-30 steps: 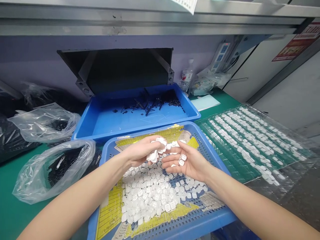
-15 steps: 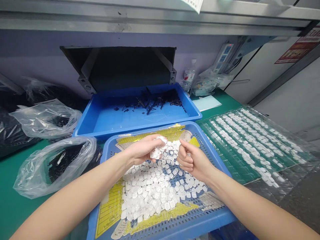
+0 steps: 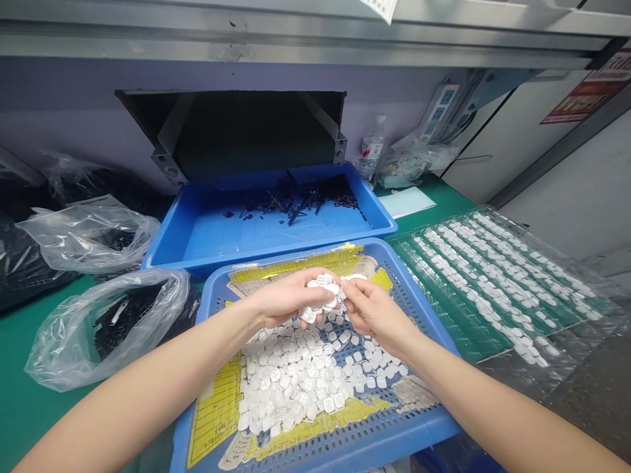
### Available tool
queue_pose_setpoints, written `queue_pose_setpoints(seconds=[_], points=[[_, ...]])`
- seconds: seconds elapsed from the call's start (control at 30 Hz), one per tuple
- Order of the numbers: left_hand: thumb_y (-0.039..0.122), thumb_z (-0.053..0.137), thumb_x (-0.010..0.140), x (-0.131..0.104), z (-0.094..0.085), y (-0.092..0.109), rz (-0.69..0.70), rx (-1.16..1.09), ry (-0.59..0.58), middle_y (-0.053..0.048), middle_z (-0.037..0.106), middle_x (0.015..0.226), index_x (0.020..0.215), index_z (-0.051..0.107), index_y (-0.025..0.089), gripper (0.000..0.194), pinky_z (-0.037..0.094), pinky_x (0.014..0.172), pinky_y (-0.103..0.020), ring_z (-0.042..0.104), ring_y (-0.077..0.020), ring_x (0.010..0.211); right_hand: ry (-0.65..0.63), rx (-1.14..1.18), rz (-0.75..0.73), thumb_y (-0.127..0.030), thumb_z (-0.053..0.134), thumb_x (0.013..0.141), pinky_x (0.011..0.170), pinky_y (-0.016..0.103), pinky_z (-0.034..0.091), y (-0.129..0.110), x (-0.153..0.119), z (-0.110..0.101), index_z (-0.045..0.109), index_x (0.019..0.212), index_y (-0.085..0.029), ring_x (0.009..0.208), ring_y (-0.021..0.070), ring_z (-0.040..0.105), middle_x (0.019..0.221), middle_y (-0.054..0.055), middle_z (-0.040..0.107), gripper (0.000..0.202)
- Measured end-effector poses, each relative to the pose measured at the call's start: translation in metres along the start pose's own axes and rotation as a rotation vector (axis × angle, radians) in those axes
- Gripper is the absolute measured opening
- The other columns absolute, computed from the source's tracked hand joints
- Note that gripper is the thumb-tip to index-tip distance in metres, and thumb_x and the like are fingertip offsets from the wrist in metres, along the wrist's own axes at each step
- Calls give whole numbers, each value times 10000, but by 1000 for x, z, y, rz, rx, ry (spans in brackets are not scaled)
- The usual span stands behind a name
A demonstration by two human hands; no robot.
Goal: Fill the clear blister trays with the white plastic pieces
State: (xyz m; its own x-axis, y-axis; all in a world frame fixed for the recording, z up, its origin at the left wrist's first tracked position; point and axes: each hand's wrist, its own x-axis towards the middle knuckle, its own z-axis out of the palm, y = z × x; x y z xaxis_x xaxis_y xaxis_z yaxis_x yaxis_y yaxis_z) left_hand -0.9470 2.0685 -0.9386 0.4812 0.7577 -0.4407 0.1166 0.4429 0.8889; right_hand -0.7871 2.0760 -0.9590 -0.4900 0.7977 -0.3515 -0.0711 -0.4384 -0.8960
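My left hand [image 3: 290, 297] is curled around a handful of small white square plastic pieces [image 3: 323, 293], held above the basket. My right hand [image 3: 374, 309] meets it from the right, its thumb and forefinger pinched at the edge of that handful; whether a single piece is between the fingertips is hard to see. Below both hands, a blue perforated basket [image 3: 419, 437] holds a heap of the same white pieces [image 3: 290, 381], spread over yellow and pale labels stuck to its bottom.
Behind the basket stands a blue tray [image 3: 211, 230] with black plastic parts [image 3: 305, 200]. Clear bags [image 3: 108, 341] of black parts sit at the left. On the right, rows of white pieces [image 3: 488, 282] lie on clear plastic sheets. A water bottle [image 3: 372, 148] stands at the back.
My right hand has moved left from beside the handful, and its fingertips now touch it. My left hand has tilted slightly, showing more of the white pieces.
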Motion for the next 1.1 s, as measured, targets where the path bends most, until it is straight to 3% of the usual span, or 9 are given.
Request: queue_pose_setpoints(seconds=[0.23,0.33,0.43,0.5,0.6,0.7,0.83,0.97,1.1], points=[[223,500,704,0,0,5,23,-85,114,1,502,785,908,448,206,211,207,325,-143,421,-40,485,91,106,-49,-319,484,751,324,172,129,-1,2,-3,383,574,-171,279,2,222,416,-80,371,252],[226,495,698,1,2,6,8,-62,121,7,503,763,899,451,204,208,191,323,-149,406,-39,469,115,196,-77,-296,501,735,323,170,110,-11,-3,-5,337,563,-178,287,0,203,430,-88,333,265],[243,488,697,2,5,7,-32,-6,129,13,505,763,895,446,210,204,197,334,-157,395,-43,468,148,233,-197,-303,512,721,317,162,105,-30,-12,-16,306,552,-180,294,1,184,424,-99,264,293],[262,483,698,3,7,8,-64,48,125,14,506,777,901,443,216,211,211,347,-163,388,-45,472,207,186,-322,-321,512,713,315,158,108,-46,-19,-33,286,555,-183,299,1,172,434,-103,237,308],[293,473,703,3,11,8,-88,135,92,16,498,784,899,444,219,212,229,369,-168,389,-49,483,386,-125,-408,-363,437,748,324,154,144,-65,-23,-73,248,565,-189,313,8,178,454,-100,223,316],[328,460,712,4,14,8,-103,222,66,8,495,792,927,442,227,239,253,392,-171,411,-65,511,519,-430,-304,-339,418,773,332,152,172,-67,-16,-122,297,570,-182,327,12,235,453,-93,272,284],[377,448,714,4,17,6,-107,344,66,-1,473,768,969,436,234,293,306,429,-189,441,-104,561,574,-665,-127,-254,488,768,343,156,251,-52,9,-172,429,589,-134,356,23,324,472,-73,387,223],[408,436,719,4,18,5,-112,436,64,6,431,706,996,429,240,323,328,456,-199,454,-130,601,578,-841,-76,-262,466,792,527,223,430,-42,38,-186,530,763,-115,574,70,496,703,-9,533,163],[437,452,704,4,17,5,-105,478,52,18,384,643,1005,436,239,360,349,469,-210,437,-139,597,533,-883,-112,-267,446,803,678,299,451,-40,57,-181,539,889,-147,774,120,528,915,41,548,174]])
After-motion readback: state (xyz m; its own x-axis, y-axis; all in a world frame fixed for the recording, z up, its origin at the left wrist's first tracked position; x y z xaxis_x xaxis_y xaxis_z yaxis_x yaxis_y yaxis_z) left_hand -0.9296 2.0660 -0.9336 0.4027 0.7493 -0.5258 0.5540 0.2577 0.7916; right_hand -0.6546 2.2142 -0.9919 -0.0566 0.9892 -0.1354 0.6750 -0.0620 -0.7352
